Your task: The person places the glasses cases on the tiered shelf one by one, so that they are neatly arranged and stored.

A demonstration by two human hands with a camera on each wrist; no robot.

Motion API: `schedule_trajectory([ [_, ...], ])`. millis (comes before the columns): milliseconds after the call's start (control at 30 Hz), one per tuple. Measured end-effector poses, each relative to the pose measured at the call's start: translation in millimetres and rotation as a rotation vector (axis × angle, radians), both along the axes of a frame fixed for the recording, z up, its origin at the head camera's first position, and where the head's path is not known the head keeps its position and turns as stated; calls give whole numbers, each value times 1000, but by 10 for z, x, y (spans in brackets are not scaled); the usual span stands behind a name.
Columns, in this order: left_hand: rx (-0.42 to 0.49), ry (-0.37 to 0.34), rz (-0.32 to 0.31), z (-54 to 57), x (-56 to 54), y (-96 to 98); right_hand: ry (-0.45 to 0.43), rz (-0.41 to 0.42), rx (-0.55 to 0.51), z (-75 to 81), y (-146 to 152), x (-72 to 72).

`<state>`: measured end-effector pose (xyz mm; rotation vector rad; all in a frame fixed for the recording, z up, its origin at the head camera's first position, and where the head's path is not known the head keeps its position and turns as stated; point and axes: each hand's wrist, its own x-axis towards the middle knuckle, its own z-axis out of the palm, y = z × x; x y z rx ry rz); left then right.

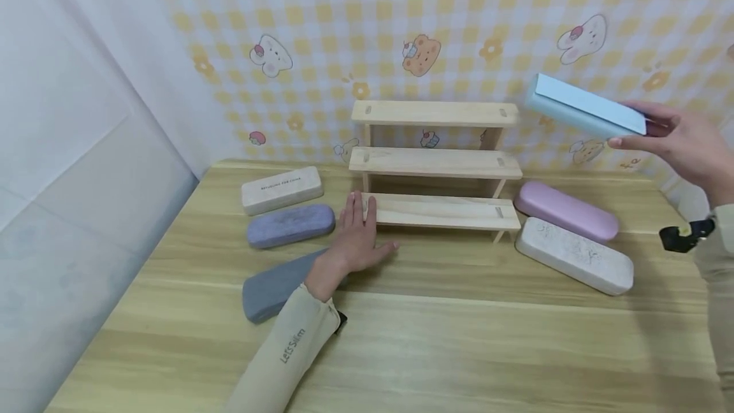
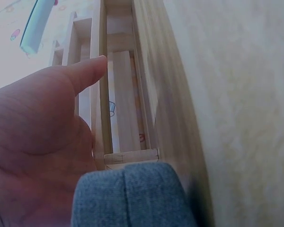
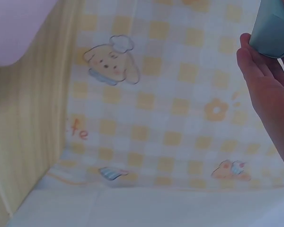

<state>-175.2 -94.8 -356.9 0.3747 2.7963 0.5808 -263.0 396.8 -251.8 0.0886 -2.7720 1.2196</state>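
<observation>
A three-tier wooden stand [image 1: 436,161] is on the table. My left hand [image 1: 357,244] rests its straight fingertips on the left end of the lowest tier, thumb out to the side; the left wrist view shows the thumb beside the stand. My right hand [image 1: 682,136] grips one end of a light blue glasses case [image 1: 587,107], raised and tilted to the right of the top tier. In the right wrist view, the fingers hold the blue case [image 3: 274,30] at the upper right. Beneath my left wrist lies a grey-blue glasses case [image 1: 275,292], partly covered.
Left of the stand lie a pale grey glasses case [image 1: 281,190] with printed words and a purple-blue case [image 1: 291,226]. To its right are a pink-lilac case [image 1: 568,210] and a speckled white case [image 1: 573,257]. A checked yellow cloth [image 1: 321,30] hangs behind.
</observation>
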Motion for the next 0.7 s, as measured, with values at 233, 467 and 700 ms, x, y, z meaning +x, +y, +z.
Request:
schedule_trajectory([
  [233,8,7,3,-25,10,13,-45,17,95,223,-256,-57],
  [467,-18,16,15,-23,7,13,-95,101,40,371,-741,-171],
  [700,-22,11,36,-20,-1,26,-41,226,-45,387,-1276,-265],
])
